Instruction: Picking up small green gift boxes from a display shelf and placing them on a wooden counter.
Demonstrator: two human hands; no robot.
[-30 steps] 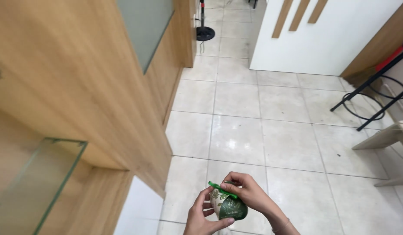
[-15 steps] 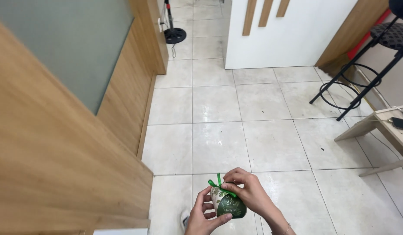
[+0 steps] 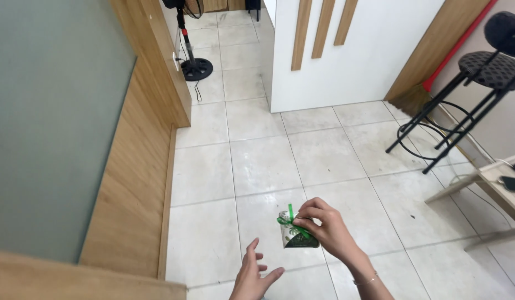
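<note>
My right hand (image 3: 324, 229) pinches a small green pouch (image 3: 295, 234) tied with a green ribbon, holding it up over the tiled floor. The pouch hangs from my thumb and fingers at its tied top. My left hand (image 3: 255, 274) is below and to the left of it, fingers spread, holding nothing and not touching the pouch.
A wooden wall with a frosted glass panel (image 3: 57, 128) runs along the left. A white partition with wooden slats (image 3: 346, 50) stands ahead. A black bar stool (image 3: 468, 89) is at the right, a low wooden table (image 3: 499, 183) near it, and a fan base (image 3: 196, 69) sits far back.
My left hand has let go of the pouch and dropped away, open. My right hand still holds it. The view has swung forward and to the right across the floor.
</note>
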